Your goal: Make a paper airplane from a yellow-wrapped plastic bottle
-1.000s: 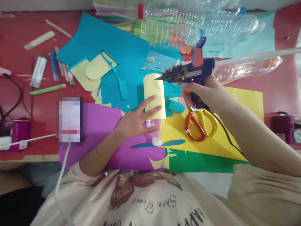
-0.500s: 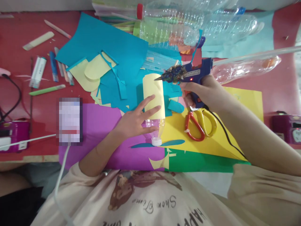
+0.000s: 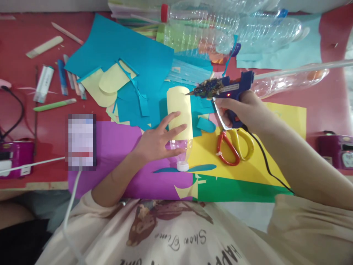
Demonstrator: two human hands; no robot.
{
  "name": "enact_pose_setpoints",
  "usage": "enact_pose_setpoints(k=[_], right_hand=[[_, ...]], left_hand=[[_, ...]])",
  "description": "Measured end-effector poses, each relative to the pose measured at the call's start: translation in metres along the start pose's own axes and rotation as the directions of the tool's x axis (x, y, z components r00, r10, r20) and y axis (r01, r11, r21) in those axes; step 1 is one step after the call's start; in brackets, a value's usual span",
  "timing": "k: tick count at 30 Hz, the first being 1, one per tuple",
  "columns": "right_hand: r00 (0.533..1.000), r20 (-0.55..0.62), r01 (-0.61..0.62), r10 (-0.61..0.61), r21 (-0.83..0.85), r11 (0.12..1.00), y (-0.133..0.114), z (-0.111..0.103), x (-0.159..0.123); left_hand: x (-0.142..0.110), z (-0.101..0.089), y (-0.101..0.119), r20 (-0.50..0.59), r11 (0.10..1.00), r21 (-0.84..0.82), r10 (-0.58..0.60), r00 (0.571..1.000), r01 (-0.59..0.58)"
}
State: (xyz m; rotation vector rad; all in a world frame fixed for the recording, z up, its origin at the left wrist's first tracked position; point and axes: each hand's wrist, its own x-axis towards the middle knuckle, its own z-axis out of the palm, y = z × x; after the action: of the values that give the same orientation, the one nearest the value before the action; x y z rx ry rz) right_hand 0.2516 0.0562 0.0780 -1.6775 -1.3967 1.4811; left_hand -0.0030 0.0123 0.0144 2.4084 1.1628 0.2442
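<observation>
A clear plastic bottle (image 3: pixel 180 147) lies with its white cap toward me, its body wrapped in pale yellow paper (image 3: pixel 178 101). My left hand (image 3: pixel 160 141) rests over it from the left, fingers spread across the paper and the bare neck end. In my right hand (image 3: pixel 237 108) is a dark blue glue gun (image 3: pixel 230 86), gripped by its handle, a small red light lit on its side. The nozzle points left, close to the far right edge of the wrapped part. Scissors (image 3: pixel 228 147) with red and yellow handles lie just below my right hand.
Blue paper (image 3: pixel 118 40) with cream cutouts (image 3: pixel 113 79) spreads behind the bottle. Several clear bottles (image 3: pixel 201 22) lie at the back. Markers (image 3: pixel 44 84) and a phone (image 3: pixel 81 141) with a white cable are at left. The gun's black cord (image 3: pixel 263 158) runs across yellow paper (image 3: pixel 289 125).
My right hand has drawn the glue gun slightly right, so its nozzle has moved from over the yellow paper to its edge. My left hand keeps its place on the bottle.
</observation>
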Motion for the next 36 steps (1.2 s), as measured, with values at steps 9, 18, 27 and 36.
enact_pose_setpoints(k=[9,18,27,36], right_hand=[[1.0,0.003,-0.02,0.02,0.076,0.997,-0.005,-0.004,0.001],[0.999,0.044,0.027,-0.027,-0.015,1.0,-0.008,0.01,0.0],[0.997,0.069,0.026,-0.023,-0.039,0.999,-0.002,0.006,0.002],[0.999,0.009,0.032,-0.031,-0.051,0.998,-0.006,0.002,-0.007]], left_hand=[[0.002,-0.002,0.001,-0.009,0.999,0.045,-0.012,1.0,0.013],[0.002,-0.004,0.003,0.021,0.997,0.068,-0.038,0.999,0.037],[0.002,-0.004,0.003,0.014,0.997,0.066,-0.04,0.999,0.039],[0.001,-0.004,0.002,0.006,0.998,0.067,-0.017,1.0,0.017]])
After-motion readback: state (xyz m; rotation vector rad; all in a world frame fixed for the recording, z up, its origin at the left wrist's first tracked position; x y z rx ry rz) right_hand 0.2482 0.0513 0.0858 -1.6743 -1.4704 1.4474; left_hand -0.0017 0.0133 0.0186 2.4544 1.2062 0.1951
